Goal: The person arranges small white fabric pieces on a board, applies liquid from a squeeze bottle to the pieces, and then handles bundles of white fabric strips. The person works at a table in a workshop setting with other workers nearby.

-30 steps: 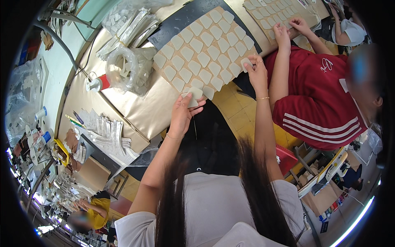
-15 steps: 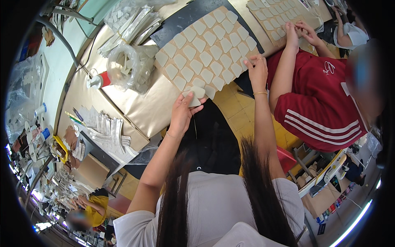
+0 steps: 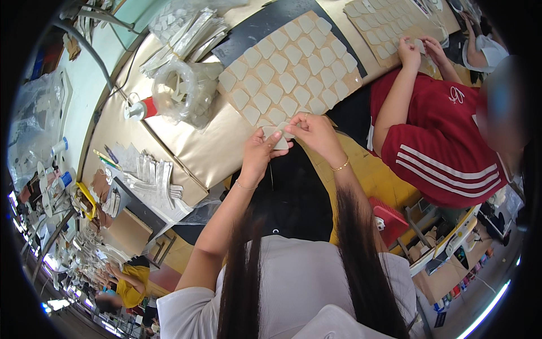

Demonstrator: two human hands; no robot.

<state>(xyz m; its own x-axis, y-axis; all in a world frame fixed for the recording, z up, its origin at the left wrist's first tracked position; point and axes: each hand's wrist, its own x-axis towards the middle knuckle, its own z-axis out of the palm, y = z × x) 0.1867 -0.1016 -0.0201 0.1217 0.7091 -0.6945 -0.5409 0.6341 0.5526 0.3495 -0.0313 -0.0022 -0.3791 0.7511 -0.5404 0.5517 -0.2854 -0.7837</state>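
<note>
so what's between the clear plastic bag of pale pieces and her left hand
In the head view, only bare shiny gold table covering lies between the clear plastic bag and the left hand; nothing else sits there.

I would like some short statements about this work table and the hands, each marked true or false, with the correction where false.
1. Both hands hold one small pale piece together. True: the left hand and the right hand pinch the pale piece between their fingers.
2. The brown board in front of the hands is bare. False: rows of pale pieces cover it.
3. A neighbour in a red shirt works at a second board. True.
4. The clear plastic bag lies to the right of the brown board. False: it lies to its left.
5. The right wrist carries a thin bracelet. True.
</note>
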